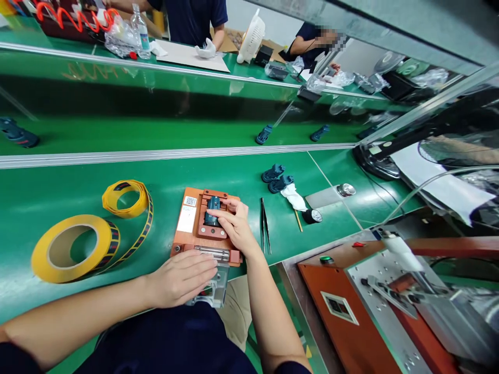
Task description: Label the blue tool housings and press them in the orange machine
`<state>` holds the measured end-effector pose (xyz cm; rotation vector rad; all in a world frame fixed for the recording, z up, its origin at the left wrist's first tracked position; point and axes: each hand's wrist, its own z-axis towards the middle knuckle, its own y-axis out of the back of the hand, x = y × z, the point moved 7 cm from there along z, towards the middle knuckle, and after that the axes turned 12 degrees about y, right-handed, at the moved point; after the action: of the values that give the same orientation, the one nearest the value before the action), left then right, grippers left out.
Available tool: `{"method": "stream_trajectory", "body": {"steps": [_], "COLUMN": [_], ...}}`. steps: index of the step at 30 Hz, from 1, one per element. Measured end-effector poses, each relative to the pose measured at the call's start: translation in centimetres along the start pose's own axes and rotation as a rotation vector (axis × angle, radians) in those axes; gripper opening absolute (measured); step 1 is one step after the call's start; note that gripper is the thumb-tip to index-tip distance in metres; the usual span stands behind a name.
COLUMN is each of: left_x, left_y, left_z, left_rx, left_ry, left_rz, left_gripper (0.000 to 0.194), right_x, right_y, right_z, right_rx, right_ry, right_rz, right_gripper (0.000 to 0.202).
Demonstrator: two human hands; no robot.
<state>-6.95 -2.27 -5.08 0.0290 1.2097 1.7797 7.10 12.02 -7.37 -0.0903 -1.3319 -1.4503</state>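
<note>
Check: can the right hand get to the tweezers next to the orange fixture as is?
Probably yes. The right hand rests on the blue part in the orange fixture, and the tweezers lie just to its right on bare green mat, with nothing between them.

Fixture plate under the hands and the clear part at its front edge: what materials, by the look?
Fixture plate: matte orange-brown, no glare, machined pockets; looks like phenolic or similar rigid plastic, not certain. Clear part, under the left hand: see-through with glossy edges, probably acrylic.
</note>
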Motion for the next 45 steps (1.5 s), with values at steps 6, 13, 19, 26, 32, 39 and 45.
{"method": "stream_trajectory", "body": {"steps": [6, 13, 19, 26, 32, 39, 45], "left_x": [-0.6, 2.2, 6.7, 2.7, 2.1, 2.2, 3.0], "left_y": [0.4, 5.0, 3.9, 1.9, 0.1, 0.7, 2.5], "left_z": [0.0, 4.9, 11.0, 14.4, 15.5, 15.5, 15.0], "left_rx": [-0.053, -0.376, -0.221, -0.116, -0.049, -0.141, -0.288], "left_ry": [-0.016, 0.371, 0.889, 0.806, 0.766, 0.668, 0.721], "left_rz": [-0.028, -0.163, -1.127, -1.371, -1.424, -1.217, -0.882], "left_gripper": [0.04, 0.034, 0.053, 0.046, 0.043, 0.034, 0.032], "right_x": [-0.4, 4.9, 9.6, 8.1, 6.9, 7.8, 9.4], "right_y": [0.9, 2.3, 6.0, 6.7, 6.6, 2.9, 0.6], "right_z": [1.0, 1.7, -0.5, -3.6, -4.6, -3.4, -2.8], "right_rx": [-0.124, -0.07, -0.214, -0.349, -0.548, -0.472, -0.347], "right_ry": [-0.16, -0.137, -0.032, -0.248, -0.315, -0.493, -0.528], "right_rz": [-0.026, -0.159, -0.063, 0.514, 0.582, 1.214, 1.329], "right_gripper": [0.035, 0.04, 0.05, 0.036, 0.039, 0.052, 0.06]}}
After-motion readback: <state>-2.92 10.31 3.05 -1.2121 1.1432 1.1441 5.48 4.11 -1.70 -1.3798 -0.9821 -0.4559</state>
